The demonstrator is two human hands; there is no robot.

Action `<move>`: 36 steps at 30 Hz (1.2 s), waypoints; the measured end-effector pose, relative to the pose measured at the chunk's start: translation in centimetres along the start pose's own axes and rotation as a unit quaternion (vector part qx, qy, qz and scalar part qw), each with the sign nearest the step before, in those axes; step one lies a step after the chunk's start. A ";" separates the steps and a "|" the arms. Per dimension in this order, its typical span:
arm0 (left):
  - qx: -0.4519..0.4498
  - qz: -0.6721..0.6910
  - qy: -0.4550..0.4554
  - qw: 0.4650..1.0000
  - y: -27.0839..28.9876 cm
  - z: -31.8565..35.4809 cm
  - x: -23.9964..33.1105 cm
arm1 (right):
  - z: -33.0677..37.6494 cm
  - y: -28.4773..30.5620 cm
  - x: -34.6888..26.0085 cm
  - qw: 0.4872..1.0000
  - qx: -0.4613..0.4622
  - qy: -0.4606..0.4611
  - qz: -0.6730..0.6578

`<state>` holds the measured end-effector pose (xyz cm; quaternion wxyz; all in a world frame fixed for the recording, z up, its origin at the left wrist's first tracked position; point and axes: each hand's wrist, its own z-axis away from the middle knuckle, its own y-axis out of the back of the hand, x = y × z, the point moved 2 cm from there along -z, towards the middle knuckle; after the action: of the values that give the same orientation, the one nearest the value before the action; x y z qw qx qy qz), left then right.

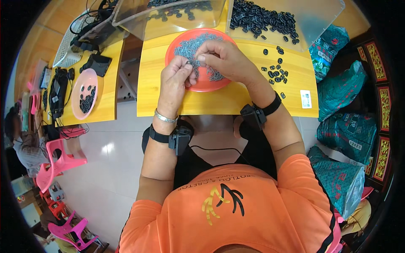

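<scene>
My left hand (178,76) is closed in a pinch over a red plate (169,54), with a small dark piece at its fingertips. My right hand (224,59) meets it from the right, thumb and forefinger pressed together. Whatever the right fingers hold is too small to make out. Grey metal screws (192,44) lie heaped on the plate, under and around both hands. To the right of the plate, several small black oval pieces (276,76) are scattered on the yellow table (236,101).
Two clear plastic bins (137,23) holding black pieces stand behind the plate. A pink dish (76,101) with similar pieces sits on another table at left. Stuffed green bags (344,90) line the right side. Pink chairs (63,162) stand at left, near a person (27,145).
</scene>
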<state>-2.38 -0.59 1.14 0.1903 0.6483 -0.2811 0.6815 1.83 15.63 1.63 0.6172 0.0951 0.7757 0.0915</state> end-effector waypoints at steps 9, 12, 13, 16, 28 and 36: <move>0.018 -0.011 0.011 1.000 -0.7 0.3 0.2 | 0.3 0.3 -1.5 0.995 0.026 0.023 0.097; 0.014 -0.012 0.000 1.000 -0.6 0.1 0.0 | 0.4 0.1 -1.6 0.991 0.034 0.042 0.126; 0.014 -0.012 0.000 1.000 -0.6 0.2 -0.1 | 0.4 0.0 -1.7 0.988 0.038 0.056 0.138; 0.019 -0.019 -0.004 1.000 -0.6 0.2 -0.2 | 0.3 -0.4 -1.5 0.986 0.038 0.049 0.153; 0.046 -0.048 -0.016 0.998 -1.2 0.5 -0.7 | 0.5 -0.7 -1.7 0.966 0.060 0.106 0.226; 0.063 0.053 -0.010 0.997 -1.5 0.5 -1.0 | 0.8 0.2 -2.2 0.965 0.081 0.082 0.235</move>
<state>-1.00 0.38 0.39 0.1104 0.6501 -0.2735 0.7003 3.13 15.23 3.53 0.5029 0.3167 0.7841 0.1788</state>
